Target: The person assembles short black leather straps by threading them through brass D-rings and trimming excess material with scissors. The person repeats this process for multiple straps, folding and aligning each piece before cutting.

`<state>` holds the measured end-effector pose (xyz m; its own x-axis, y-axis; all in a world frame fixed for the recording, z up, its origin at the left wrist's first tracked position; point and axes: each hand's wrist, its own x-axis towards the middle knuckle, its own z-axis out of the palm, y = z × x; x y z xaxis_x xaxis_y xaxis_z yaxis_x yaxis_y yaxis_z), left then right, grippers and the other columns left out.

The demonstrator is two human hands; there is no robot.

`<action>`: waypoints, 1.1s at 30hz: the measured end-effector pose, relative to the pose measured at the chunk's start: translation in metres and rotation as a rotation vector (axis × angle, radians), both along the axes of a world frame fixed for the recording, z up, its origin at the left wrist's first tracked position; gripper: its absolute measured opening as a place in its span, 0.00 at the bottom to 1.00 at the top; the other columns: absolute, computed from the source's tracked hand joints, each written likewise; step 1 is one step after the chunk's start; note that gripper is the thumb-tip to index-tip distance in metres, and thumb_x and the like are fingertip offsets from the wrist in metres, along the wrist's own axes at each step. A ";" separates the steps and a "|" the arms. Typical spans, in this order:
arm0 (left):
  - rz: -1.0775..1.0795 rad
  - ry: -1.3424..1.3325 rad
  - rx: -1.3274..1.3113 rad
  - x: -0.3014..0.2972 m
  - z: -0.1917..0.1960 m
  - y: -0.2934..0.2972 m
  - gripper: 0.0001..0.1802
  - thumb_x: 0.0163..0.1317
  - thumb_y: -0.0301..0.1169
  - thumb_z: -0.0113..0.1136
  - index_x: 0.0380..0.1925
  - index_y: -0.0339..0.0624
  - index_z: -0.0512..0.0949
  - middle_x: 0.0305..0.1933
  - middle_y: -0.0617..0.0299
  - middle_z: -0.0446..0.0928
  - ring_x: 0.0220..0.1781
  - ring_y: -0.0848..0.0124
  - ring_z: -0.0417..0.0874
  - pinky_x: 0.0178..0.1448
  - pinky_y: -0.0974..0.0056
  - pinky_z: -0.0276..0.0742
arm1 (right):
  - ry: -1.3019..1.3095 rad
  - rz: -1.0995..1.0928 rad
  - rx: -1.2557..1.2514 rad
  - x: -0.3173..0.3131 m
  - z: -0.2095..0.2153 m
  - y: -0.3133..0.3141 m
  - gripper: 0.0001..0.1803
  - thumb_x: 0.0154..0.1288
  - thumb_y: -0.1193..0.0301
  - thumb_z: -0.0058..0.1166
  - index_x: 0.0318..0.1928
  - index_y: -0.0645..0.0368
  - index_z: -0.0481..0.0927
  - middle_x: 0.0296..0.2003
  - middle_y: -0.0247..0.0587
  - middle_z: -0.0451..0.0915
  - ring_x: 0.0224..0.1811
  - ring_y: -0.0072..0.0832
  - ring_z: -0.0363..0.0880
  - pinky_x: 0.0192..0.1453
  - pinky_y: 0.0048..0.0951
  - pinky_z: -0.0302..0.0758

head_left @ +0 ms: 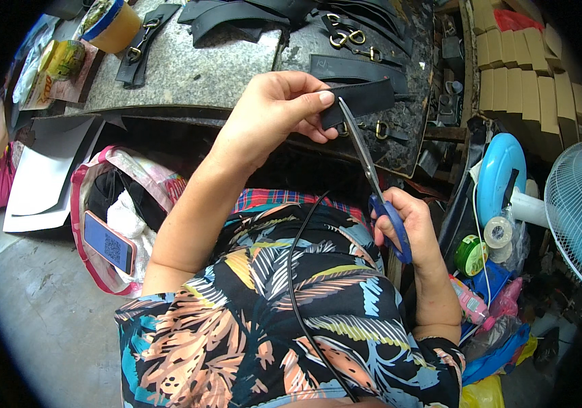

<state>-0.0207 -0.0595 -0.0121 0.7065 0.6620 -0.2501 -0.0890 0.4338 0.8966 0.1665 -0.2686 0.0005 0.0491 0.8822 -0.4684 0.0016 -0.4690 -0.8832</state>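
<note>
The black strap (366, 97) is a flat strip that looks like leather or rubber: light, bendable, yet probably stiff enough to hold its line under a blade. It is best held close to the cut, where it would flop least. The left hand (274, 112) pinches it between thumb and fingers, just above the worktop (189, 75). The scissors (372, 178) have their blades at the strap's edge, beside the left thumb. The right hand (406, 224) is closed through the blue handles, lower down and nearer the body. More straps with brass buckles (345, 37) lie beyond the hands.
</note>
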 end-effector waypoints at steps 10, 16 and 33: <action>0.020 0.007 0.028 0.000 0.002 -0.004 0.13 0.68 0.31 0.64 0.42 0.29 0.79 0.34 0.54 0.84 0.31 0.67 0.89 0.37 0.70 0.87 | 0.030 -0.064 -0.052 -0.001 -0.004 0.003 0.10 0.64 0.75 0.67 0.36 0.61 0.75 0.23 0.29 0.78 0.20 0.12 0.73 0.23 0.16 0.66; 0.062 0.040 0.071 0.000 0.003 -0.005 0.12 0.68 0.30 0.64 0.42 0.29 0.80 0.31 0.56 0.83 0.30 0.71 0.88 0.34 0.73 0.83 | 0.095 -0.044 -0.060 0.009 0.002 0.002 0.10 0.65 0.74 0.67 0.34 0.59 0.75 0.23 0.27 0.77 0.20 0.12 0.74 0.22 0.14 0.65; 0.254 0.690 0.986 -0.013 0.007 0.004 0.10 0.63 0.28 0.65 0.42 0.35 0.83 0.24 0.60 0.82 0.22 0.74 0.81 0.30 0.69 0.75 | 0.097 -0.015 -0.041 0.038 0.006 0.000 0.26 0.73 0.47 0.52 0.37 0.62 0.77 0.20 0.37 0.80 0.20 0.20 0.78 0.25 0.17 0.69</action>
